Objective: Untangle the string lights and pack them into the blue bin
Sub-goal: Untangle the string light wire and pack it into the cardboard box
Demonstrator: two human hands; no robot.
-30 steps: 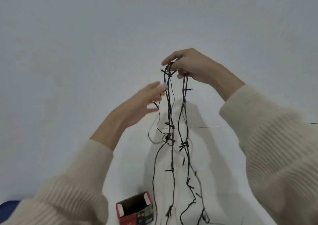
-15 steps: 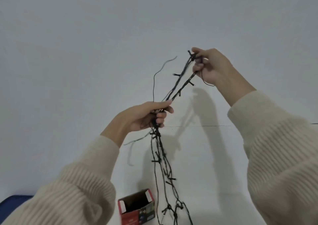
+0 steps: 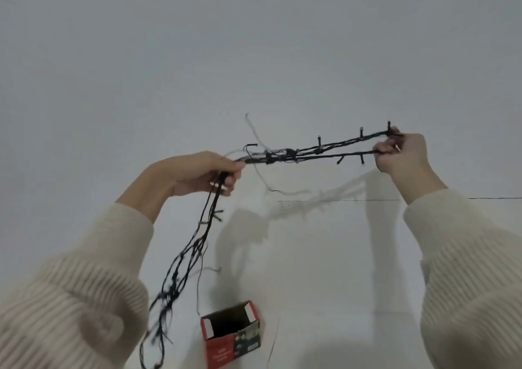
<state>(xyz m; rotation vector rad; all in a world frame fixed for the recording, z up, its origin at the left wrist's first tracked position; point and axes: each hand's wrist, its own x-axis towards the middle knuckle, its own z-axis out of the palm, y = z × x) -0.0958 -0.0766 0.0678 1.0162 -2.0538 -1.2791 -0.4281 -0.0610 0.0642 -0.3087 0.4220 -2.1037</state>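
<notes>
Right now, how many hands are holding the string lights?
2. The left hand grips the string lights at middle left, with the rest dangling below it. The right hand pinches their end at the right. No other hand shows.

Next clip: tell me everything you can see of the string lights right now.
The string lights are thin dark wire with short bulb stubs sticking off at intervals. Two strands stretch nearly level between the hands: the right hand pinches their end, the left hand grips the bundle. A knotted clump sits near the left hand. Below it the rest hangs in a loose, blurred tangle to the bottom edge, left of an open red box.
</notes>
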